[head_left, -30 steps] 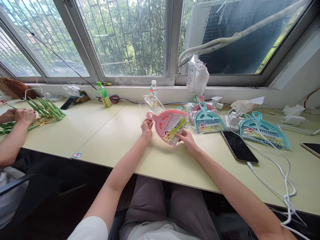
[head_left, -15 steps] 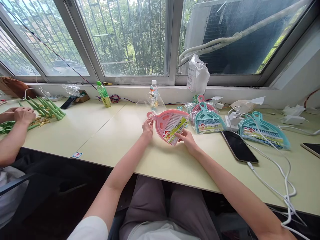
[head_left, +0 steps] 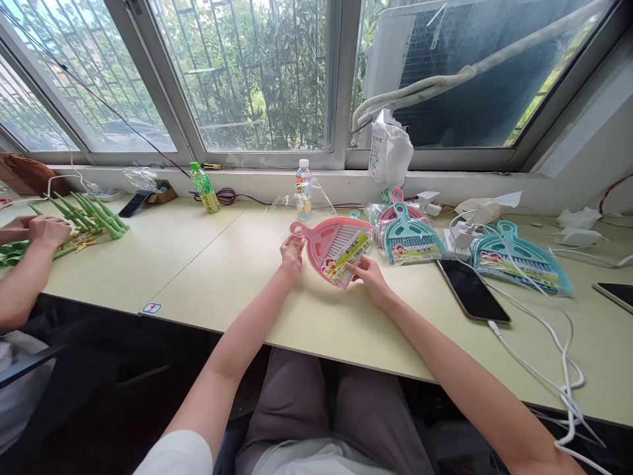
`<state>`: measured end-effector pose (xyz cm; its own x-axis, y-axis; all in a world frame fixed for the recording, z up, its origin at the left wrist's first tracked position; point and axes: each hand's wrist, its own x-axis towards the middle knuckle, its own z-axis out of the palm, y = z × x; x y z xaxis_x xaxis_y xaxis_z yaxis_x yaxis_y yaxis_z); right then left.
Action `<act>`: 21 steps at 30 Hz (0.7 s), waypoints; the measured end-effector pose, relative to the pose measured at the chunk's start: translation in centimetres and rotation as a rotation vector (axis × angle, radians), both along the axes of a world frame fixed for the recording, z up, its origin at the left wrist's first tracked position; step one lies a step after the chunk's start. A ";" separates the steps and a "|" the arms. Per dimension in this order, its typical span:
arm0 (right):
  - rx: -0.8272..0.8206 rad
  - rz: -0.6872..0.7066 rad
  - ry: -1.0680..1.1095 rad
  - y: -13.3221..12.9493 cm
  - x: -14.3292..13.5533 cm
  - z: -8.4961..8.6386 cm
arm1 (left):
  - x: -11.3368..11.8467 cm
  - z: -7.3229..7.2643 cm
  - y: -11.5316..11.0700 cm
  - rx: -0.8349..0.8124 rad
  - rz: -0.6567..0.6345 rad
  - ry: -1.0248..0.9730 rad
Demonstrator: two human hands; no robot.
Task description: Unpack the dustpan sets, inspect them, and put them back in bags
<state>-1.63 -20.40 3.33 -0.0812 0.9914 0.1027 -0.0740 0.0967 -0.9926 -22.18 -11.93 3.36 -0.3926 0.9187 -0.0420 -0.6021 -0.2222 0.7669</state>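
Observation:
Between my hands is a pink dustpan and brush set [head_left: 321, 245], tilted above the table, with white bristles and a printed yellow-green label [head_left: 347, 258]. My left hand [head_left: 293, 253] is closed at its handle end on the left. With thumb and fingers, my right hand [head_left: 366, 274] grips the lower right edge by the label. Just beyond my right hand lies a pile of wrapped dustpan sets, a teal one [head_left: 413, 237] on top and a pink one [head_left: 397, 196] behind. Clear plastic film [head_left: 321, 198] stands behind the pink set.
A phone [head_left: 472, 290] on a white cable [head_left: 539, 316] lies right of my arm, near more teal dustpan sets [head_left: 519, 260]. At the back stand a clear bottle [head_left: 303, 188] and a green bottle [head_left: 204, 188]. At far left, another person's hands [head_left: 49, 231] touch green stalks [head_left: 99, 218].
The view has shifted very slightly. My hands hold the pink dustpan set in practically the same position.

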 end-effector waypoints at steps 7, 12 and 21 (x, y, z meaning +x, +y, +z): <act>-0.044 -0.054 0.099 0.3 0.3 -0.4 | 1.6 0.1 -0.5 0.083 -0.272 0.126; -0.085 -0.115 0.241 1.0 0.8 -1.2 | 2.4 -0.5 -0.7 0.152 -0.359 0.199; -0.129 -0.141 0.349 1.1 1.0 -1.2 | 4.1 -0.8 -2.3 0.264 -0.622 0.499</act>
